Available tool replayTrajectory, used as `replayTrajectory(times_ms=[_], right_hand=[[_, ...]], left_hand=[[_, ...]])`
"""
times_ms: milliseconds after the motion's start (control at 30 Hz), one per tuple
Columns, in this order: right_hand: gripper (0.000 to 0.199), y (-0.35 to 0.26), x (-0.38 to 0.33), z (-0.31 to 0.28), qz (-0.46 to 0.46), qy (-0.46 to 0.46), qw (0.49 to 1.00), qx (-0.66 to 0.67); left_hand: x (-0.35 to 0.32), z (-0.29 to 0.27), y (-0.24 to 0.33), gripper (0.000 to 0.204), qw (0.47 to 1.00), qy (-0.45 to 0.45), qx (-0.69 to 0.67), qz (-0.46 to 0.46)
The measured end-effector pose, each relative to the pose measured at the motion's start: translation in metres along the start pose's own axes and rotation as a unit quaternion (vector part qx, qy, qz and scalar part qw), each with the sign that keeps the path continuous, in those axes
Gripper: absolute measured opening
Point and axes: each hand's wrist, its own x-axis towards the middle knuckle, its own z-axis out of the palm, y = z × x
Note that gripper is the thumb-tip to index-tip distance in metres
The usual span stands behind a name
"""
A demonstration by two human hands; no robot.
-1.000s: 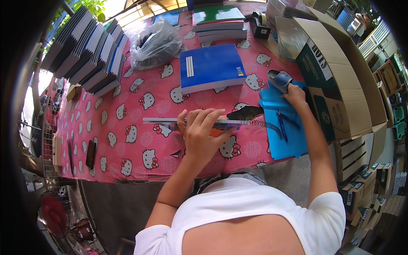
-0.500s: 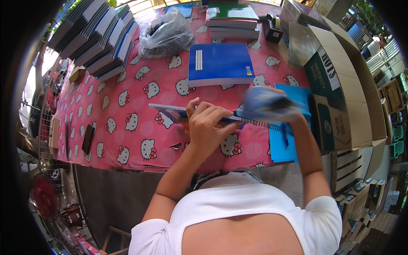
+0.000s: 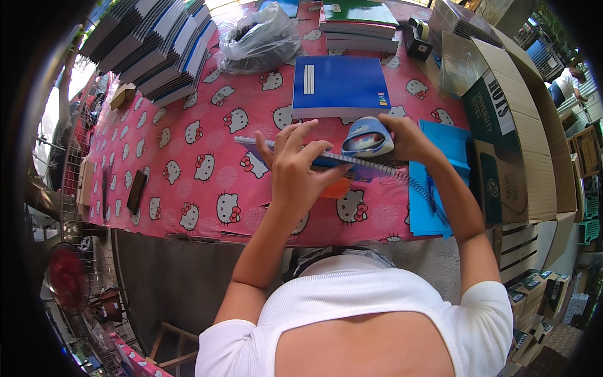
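Note:
A notebook (image 3: pixel 367 168) is tilted up near the table's front edge, its spine toward the top. A dark wire-like spiral coil (image 3: pixel 419 188) runs along the spine, and its loose end trails right over light-blue sheets (image 3: pixel 433 220). My left hand (image 3: pixel 295 154) holds the notebook, thumb on the near side, other fingers spread along the top edge. In my right hand (image 3: pixel 405 138) is a blue-and-white handled tool (image 3: pixel 370 139), shaped like a small iron, resting at or just above the spine. Its underside is hidden. Below the notebook shows an orange piece (image 3: pixel 337 188).
A blue notebook stack (image 3: pixel 342 81) lies beyond my hands. Farther back are tall notebook piles (image 3: pixel 151 50), a plastic bag (image 3: pixel 260 44), green-topped books (image 3: pixel 358 25) and a tape dispenser (image 3: pixel 418 41). An open cardboard box (image 3: pixel 521 125) stands right. A person (image 3: pixel 565 85) is far right.
The tool, blurred before, has moved left and down to the notebook's spine. My left fingers have spread and lifted slightly. The view has shifted a little.

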Motion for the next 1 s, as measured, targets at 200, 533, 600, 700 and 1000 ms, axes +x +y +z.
replayTrajectory(times_ms=[200, 533, 600, 700, 1000], right_hand=[[0.045, -0.017, 0.002, 0.007, -0.142, 0.001, 0.942, 0.304], [0.059, -0.036, 0.032, 0.016, -0.154, -0.063, 0.851, 0.497], [0.059, -0.043, 0.039, 0.018, -0.198, -0.022, 0.888, 0.414], [0.059, -0.053, 0.06, 0.021, -0.003, -0.014, 0.997, -0.079], [0.05, -0.062, 0.081, 0.029, -0.088, -0.088, 0.873, 0.471]], left_hand=[[-0.006, -0.016, -0.009, 0.035, 0.994, 0.041, 0.088, -0.059], [-0.007, -0.027, -0.043, 0.041, 0.993, 0.091, 0.022, -0.071], [-0.006, -0.027, -0.045, 0.042, 0.992, 0.113, 0.005, -0.06], [-0.003, -0.034, -0.046, 0.044, 0.993, 0.091, -0.001, -0.071], [-0.013, -0.039, -0.082, 0.046, 0.978, 0.123, -0.118, -0.12]])
